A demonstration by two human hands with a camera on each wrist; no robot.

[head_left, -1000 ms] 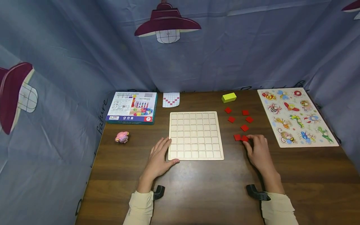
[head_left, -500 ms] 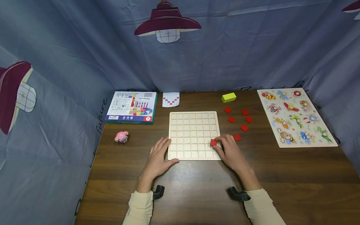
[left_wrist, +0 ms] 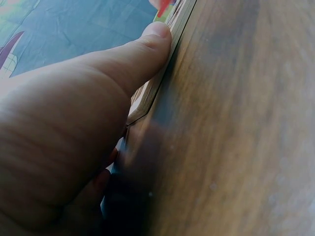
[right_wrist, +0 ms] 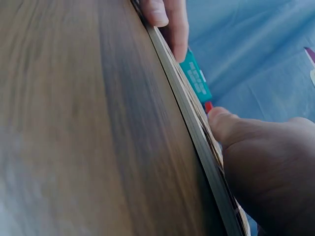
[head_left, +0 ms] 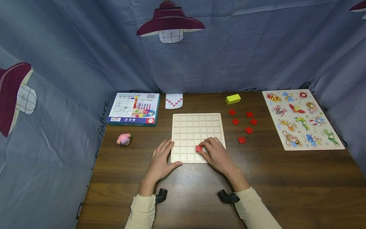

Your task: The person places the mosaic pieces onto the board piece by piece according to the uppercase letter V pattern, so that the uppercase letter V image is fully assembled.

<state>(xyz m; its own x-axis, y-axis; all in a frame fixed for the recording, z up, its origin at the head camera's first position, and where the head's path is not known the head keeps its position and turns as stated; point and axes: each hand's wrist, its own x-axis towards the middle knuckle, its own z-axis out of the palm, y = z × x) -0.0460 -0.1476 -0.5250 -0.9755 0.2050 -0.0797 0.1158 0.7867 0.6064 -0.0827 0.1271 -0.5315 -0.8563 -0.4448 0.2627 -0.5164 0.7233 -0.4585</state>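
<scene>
A pale wooden grid board [head_left: 190,127] lies on the brown table. My right hand [head_left: 218,156] is over its lower right part and pinches a small red square tile [head_left: 198,148] between thumb and fingers. In the right wrist view the tile [right_wrist: 208,106] shows at the thumb's tip. The left hand [head_left: 161,160] rests at the board's lower left corner, fingers extended along the left side and thumb on the front edge. Seen from the left wrist, that thumb [left_wrist: 147,49] touches the board's edge. Several loose red tiles [head_left: 241,140] lie right of the board.
Behind the board lies a paper card [head_left: 173,101] with a pink V pattern on a grid. A yellow block [head_left: 233,99] stands at the back. A boxed toy set [head_left: 132,109] and a pink figurine [head_left: 124,139] are at left, an insect picture board [head_left: 303,121] at right.
My right hand has taken one red tile from the loose group and carried it left over the board. The left hand has stayed at the board's corner.
</scene>
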